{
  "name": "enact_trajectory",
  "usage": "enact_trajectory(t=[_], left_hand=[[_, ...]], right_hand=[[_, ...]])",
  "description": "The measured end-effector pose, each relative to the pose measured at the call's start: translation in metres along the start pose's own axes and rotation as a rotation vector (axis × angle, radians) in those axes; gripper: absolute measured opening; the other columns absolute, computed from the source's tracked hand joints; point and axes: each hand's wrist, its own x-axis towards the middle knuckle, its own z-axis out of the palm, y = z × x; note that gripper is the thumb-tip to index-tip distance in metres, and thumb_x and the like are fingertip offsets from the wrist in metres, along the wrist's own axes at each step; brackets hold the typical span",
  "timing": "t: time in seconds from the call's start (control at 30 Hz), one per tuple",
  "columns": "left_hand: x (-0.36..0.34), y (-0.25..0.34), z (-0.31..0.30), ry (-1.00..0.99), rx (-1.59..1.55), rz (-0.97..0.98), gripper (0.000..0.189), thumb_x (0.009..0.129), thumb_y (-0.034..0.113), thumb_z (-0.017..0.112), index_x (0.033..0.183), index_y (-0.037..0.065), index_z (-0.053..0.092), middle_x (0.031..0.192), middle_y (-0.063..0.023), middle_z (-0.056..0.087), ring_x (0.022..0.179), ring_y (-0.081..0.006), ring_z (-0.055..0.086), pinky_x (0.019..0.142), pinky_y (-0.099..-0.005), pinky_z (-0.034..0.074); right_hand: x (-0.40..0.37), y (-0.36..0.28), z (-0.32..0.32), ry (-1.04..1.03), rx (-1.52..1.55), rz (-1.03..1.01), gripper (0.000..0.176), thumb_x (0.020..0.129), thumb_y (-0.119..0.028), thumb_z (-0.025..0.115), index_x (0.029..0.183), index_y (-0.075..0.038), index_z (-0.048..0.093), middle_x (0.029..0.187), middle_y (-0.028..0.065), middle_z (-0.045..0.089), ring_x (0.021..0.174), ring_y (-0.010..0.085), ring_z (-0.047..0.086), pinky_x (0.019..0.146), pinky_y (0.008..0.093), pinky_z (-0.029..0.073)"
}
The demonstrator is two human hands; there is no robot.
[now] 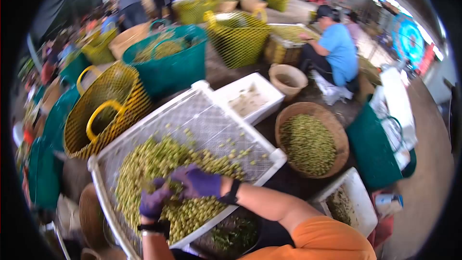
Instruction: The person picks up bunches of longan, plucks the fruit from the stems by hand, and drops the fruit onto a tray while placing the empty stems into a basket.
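A heap of small round yellow-green fruits (149, 163) lies on a white mesh tray (202, 108) in front of me. Both my hands wear purple gloves and meet over the near part of the heap. My left hand (155, 199) is curled low among the fruits. Close beside it, my right hand (198, 181) reaches in from the right with its fingers bent toward the left one. What lies between the fingers is blurred and partly hidden. Loose fruits are scattered over the mesh toward the tray's right corner.
A yellow-black woven basket (108, 103) and a green tub (168, 74) stand beyond the tray. Rightward are a white box (248, 98), a round basket of green fruits (308, 144) and another white box (356, 202). A person in blue (339, 48) sits farther back.
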Motion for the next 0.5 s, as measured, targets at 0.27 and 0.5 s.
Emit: enact_trajectory(t=[0.27, 0.5], left_hand=[[0.006, -0.014, 0.014, 0.142, -0.300, -0.110, 0.014, 0.070, -0.004, 0.065, 0.083, 0.001, 0.064, 0.072, -0.0013, 0.062, 0.066, -0.0119, 0.059, 0.059, -0.0259, 0.047], [0.017, -0.048, 0.018, 0.296, -0.051, -0.030, 0.011, 0.076, 0.009, 0.060, 0.072, 0.000, 0.065, 0.064, 0.0002, 0.062, 0.060, -0.0118, 0.058, 0.059, -0.0272, 0.046]], right_hand=[[-0.004, 0.017, 0.026, 0.046, -0.107, 0.039, 0.019, 0.071, -0.017, 0.065, 0.086, -0.006, 0.062, 0.070, 0.0159, 0.061, 0.069, 0.0347, 0.061, 0.063, 0.0423, 0.047], [0.006, 0.003, -0.008, -0.177, -0.202, 0.132, 0.017, 0.077, -0.015, 0.063, 0.090, -0.003, 0.059, 0.076, 0.0135, 0.061, 0.071, 0.0316, 0.061, 0.064, 0.0391, 0.048]])
